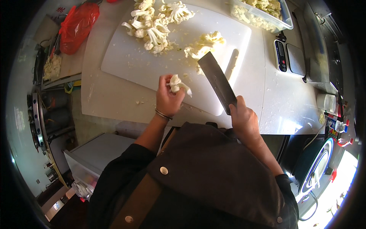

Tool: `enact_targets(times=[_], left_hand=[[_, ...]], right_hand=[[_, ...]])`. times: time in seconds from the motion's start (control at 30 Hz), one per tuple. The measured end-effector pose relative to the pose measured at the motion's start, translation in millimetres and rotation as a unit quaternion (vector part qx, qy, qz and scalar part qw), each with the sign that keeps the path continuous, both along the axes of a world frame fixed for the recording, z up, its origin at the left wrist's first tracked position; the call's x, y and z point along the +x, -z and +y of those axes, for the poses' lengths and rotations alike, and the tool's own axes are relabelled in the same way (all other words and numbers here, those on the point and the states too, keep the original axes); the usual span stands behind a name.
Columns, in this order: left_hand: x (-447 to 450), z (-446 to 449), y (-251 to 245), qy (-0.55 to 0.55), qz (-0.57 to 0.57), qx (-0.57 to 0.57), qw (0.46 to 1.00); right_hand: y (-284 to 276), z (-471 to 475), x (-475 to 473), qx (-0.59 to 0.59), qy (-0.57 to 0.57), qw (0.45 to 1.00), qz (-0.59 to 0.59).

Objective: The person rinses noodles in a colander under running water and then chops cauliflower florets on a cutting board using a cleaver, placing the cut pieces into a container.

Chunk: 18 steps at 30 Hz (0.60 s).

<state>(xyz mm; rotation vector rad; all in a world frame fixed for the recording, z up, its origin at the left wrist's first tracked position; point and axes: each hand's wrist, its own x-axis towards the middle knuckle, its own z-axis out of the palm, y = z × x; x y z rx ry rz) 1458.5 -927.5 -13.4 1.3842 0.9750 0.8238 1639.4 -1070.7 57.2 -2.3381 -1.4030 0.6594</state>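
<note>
My left hand (168,97) holds a small cauliflower floret (177,84) over the near edge of a white cutting board (125,63). A cleaver (216,81) is in my right hand (246,117), its broad blade pointing up and left over the board's right part. Just beyond the blade tip lie cut cauliflower pieces (206,44). A larger heap of cauliflower florets (154,31) covers the board's far left part, with small crumbs scattered around it.
A clear plastic container (283,23) of cauliflower stands at the far right, near a digital kitchen scale (296,58). Left of the board is a red plastic bag (80,27). A clear round tub (326,103) sits at the right.
</note>
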Motion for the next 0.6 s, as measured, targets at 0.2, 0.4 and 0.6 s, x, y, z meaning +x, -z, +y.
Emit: enact_targets(times=[0.2, 0.4, 0.6], left_hand=[[5.9, 31.5, -23.0, 0.09, 0.399, 0.097, 0.907], [-25.1, 18.7, -8.2, 0.14, 0.276, 0.193, 0.931], [-34.0, 20.3, 13.7, 0.188, 0.159, 0.325, 0.913]], right_hand=[[-14.1, -18.2, 6.4, 0.033, -0.076, 0.997, -0.009], [-10.6, -35.8, 3.2, 0.067, -0.164, 0.982, -0.071], [-14.8, -42.0, -8.9, 0.079, -0.152, 0.98, -0.102]])
